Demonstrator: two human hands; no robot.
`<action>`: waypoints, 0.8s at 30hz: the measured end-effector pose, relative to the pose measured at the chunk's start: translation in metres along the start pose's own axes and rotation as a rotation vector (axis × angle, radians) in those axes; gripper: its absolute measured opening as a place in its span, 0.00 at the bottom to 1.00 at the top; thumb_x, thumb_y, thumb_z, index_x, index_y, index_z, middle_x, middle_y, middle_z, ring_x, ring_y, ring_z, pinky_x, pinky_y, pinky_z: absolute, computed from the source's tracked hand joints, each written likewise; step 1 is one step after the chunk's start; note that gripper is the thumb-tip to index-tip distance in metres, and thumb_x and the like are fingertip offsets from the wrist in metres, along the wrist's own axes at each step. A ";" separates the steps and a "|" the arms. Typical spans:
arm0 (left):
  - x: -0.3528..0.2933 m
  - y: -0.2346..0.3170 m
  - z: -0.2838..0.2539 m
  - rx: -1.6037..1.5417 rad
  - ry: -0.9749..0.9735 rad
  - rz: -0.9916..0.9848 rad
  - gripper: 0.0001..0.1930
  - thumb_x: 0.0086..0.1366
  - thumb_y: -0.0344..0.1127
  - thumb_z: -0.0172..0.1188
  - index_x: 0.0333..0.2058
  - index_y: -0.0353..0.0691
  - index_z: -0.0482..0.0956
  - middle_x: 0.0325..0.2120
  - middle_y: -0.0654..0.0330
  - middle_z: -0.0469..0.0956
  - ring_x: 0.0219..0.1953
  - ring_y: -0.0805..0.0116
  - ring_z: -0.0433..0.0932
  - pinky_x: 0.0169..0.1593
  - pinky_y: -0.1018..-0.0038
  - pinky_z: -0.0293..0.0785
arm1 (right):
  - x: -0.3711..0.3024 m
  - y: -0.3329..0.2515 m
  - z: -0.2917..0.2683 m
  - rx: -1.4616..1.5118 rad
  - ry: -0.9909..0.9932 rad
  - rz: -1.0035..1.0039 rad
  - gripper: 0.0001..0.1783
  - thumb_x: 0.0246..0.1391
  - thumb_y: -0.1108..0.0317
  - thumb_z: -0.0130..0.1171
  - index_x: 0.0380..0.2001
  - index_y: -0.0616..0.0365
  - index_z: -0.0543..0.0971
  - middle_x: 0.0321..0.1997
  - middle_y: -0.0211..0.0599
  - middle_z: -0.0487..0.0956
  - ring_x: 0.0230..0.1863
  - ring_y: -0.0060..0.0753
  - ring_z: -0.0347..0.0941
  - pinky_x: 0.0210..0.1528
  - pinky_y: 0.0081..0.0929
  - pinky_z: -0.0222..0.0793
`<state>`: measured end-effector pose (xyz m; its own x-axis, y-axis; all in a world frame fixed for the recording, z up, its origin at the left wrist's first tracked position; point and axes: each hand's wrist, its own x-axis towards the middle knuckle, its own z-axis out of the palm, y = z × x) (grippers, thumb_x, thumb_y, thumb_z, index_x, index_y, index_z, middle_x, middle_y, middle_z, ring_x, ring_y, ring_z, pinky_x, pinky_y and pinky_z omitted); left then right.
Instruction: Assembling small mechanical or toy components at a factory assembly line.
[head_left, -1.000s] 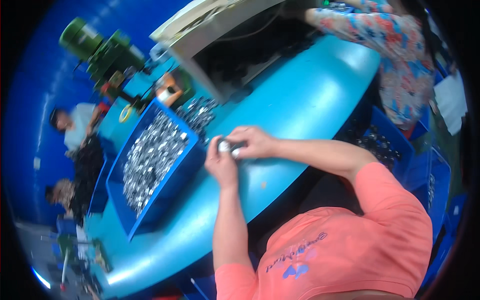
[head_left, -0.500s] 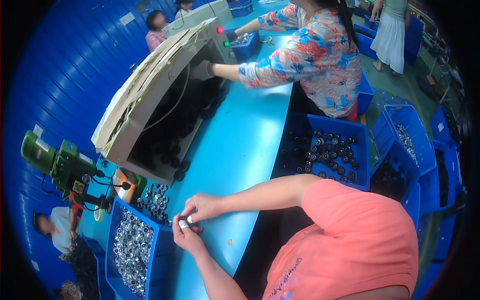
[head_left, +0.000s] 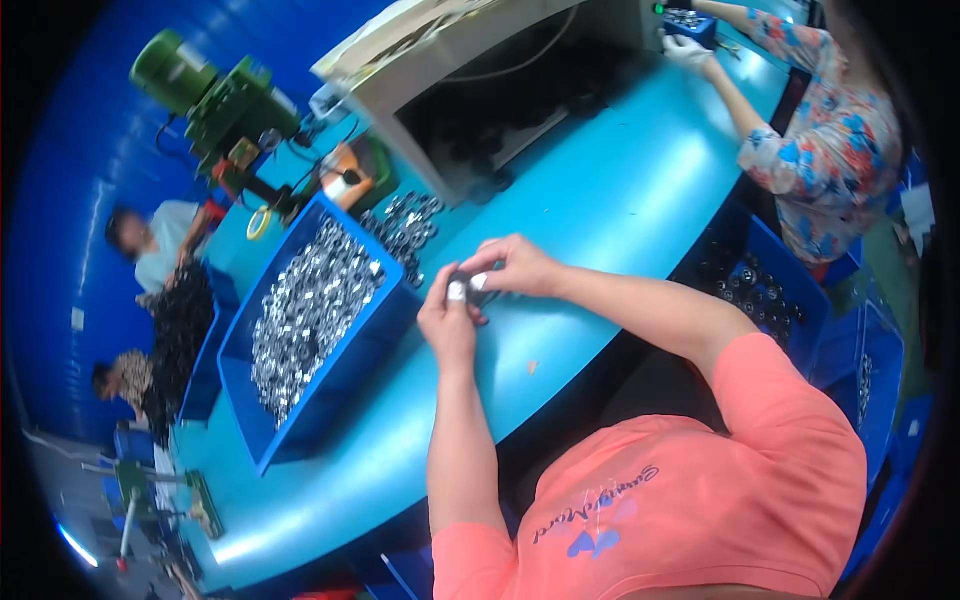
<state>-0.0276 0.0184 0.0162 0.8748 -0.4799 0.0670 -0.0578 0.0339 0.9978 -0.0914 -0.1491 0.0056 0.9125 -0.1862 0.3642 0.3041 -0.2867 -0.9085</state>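
My left hand (head_left: 449, 318) and my right hand (head_left: 512, 266) meet above the blue-green table, fingers closed together. Between their fingertips is a small dark part (head_left: 461, 275), mostly covered, so its exact kind cannot be made out. White wraps show on the thumbs of both hands. Left of my hands stands a blue bin (head_left: 345, 375) heaped with small shiny metal-and-black round parts (head_left: 318, 310). More of these round parts (head_left: 405, 228) lie loose on the table beyond the bin.
A pale box-shaped machine (head_left: 410, 140) with black parts in its opening stands at the back. A green drill press (head_left: 225, 125) is at the far left. To the right a co-worker in a floral top (head_left: 825, 140) works; a bin of black round parts (head_left: 815, 300) sits below the table edge.
The view has swung left, so the bin and machines appear further right. My hands stay together around the dark part. The co-worker's gloved hand has moved from the machine's opening to a small blue bin.
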 end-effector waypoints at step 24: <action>-0.012 0.002 0.015 0.728 -0.004 0.504 0.29 0.59 0.17 0.59 0.60 0.40 0.74 0.41 0.47 0.82 0.41 0.51 0.84 0.44 0.62 0.80 | 0.000 -0.010 -0.003 0.346 0.032 0.373 0.15 0.54 0.71 0.66 0.45 0.62 0.81 0.39 0.36 0.83 0.38 0.23 0.80 0.38 0.22 0.78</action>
<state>-0.0459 0.0109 0.0178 0.6606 -0.5618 0.4980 -0.7294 -0.3235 0.6028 -0.0949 -0.1489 0.0155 0.9691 -0.2467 0.0035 0.0370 0.1315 -0.9906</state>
